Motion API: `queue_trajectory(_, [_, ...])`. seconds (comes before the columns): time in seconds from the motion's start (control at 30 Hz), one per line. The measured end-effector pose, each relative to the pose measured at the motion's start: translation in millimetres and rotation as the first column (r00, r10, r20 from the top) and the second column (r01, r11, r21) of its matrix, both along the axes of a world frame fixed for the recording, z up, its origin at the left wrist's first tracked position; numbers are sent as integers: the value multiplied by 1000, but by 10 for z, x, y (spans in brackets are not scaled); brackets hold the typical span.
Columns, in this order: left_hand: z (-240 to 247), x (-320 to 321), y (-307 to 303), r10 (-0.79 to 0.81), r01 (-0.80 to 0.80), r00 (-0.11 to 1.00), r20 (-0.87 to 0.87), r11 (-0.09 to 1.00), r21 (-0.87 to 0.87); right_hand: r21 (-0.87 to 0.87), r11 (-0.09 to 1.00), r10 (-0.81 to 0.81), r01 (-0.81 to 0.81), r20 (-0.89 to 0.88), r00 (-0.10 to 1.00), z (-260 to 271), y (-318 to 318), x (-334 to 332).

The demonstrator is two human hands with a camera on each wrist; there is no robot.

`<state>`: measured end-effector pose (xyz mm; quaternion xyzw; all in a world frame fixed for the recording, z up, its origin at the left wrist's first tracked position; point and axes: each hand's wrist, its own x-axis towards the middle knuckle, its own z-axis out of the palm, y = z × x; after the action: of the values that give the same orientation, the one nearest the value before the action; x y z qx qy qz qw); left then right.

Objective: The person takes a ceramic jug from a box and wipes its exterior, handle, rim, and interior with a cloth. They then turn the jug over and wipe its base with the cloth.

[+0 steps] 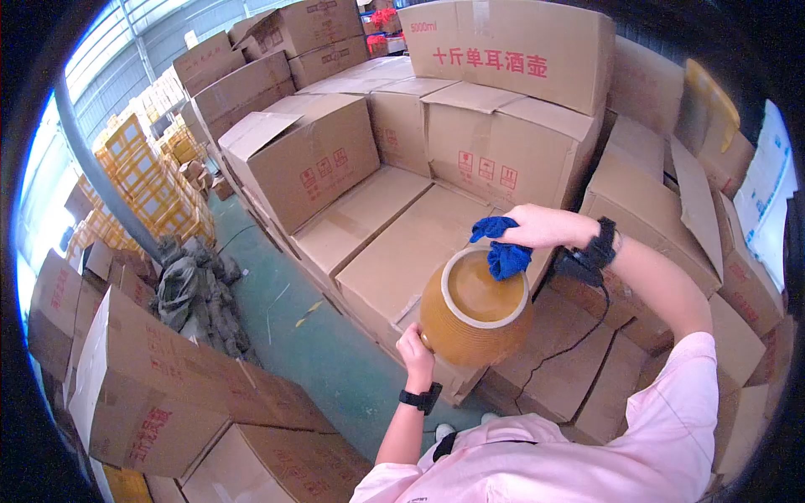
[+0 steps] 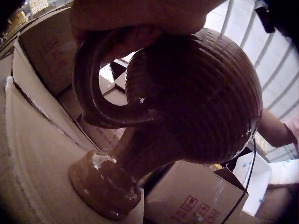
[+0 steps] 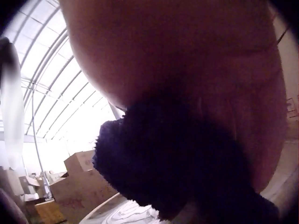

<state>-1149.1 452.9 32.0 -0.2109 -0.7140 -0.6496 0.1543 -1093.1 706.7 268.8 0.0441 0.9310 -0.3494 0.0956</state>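
A brown ribbed jug [image 1: 496, 345] [image 2: 201, 98] is tipped upside down, its pale-ringed base facing up in the head view. In the left wrist view its neck and flared mouth [image 2: 105, 186] point down beside cardboard. My left hand [image 1: 417, 356] [image 2: 140, 16] grips the looped handle [image 2: 93, 102]. My right hand [image 1: 545, 228] [image 3: 187, 56] holds a bunched blue cloth [image 1: 509, 260] [image 3: 159, 154] against the far right part of the base ring. The cloth hides part of that ring, and its folds cover my right fingertips in the right wrist view.
Cardboard boxes [image 1: 402, 235] lie under and beyond the jug, with taller stacks behind and at right. More boxes [image 1: 176, 377] stand at left. A black cord [image 1: 579, 344] hangs near my right wrist. Grey sacking [image 1: 197, 289] and yellow crates [image 1: 138, 168] sit across the green floor [image 1: 293, 335].
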Motion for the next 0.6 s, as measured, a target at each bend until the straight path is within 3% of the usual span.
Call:
queue_trajectory(0.13, [-94,-37,-14,-68,66,995,69,997,42,-221,966,-146,132,-47,988,-72,-47,353])
queue_trajectory(0.23, [-193,-91,12,-75,70,994,77,995,64,-182,964,-212,196,-73,975,-100,-61,577])
queue_trajectory(0.3, [-183,-77,10,-39,38,999,33,998,44,-241,956,-212,170,-157,965,-222,-18,690])
queue_trajectory(0.33, [-250,-117,-6,13,-16,998,-56,998,-56,-256,950,-224,176,-170,960,-245,-33,739])
queue_trajectory(0.4, [-257,-135,-14,-53,52,998,36,998,23,-355,925,-223,133,-226,948,-249,-143,864])
queue_trajectory(0.43, [-245,-142,-6,-86,81,993,81,994,66,-397,906,-261,146,-252,932,-280,-208,915])
queue_trajectory(0.53, [-56,-64,-20,-19,19,1000,4,997,-73,-493,839,-384,229,-239,892,-362,-383,1081])
queue_trajectory(0.6, [29,-30,-1,-43,43,993,110,999,3,-481,849,-450,220,-439,777,-598,-511,1149])
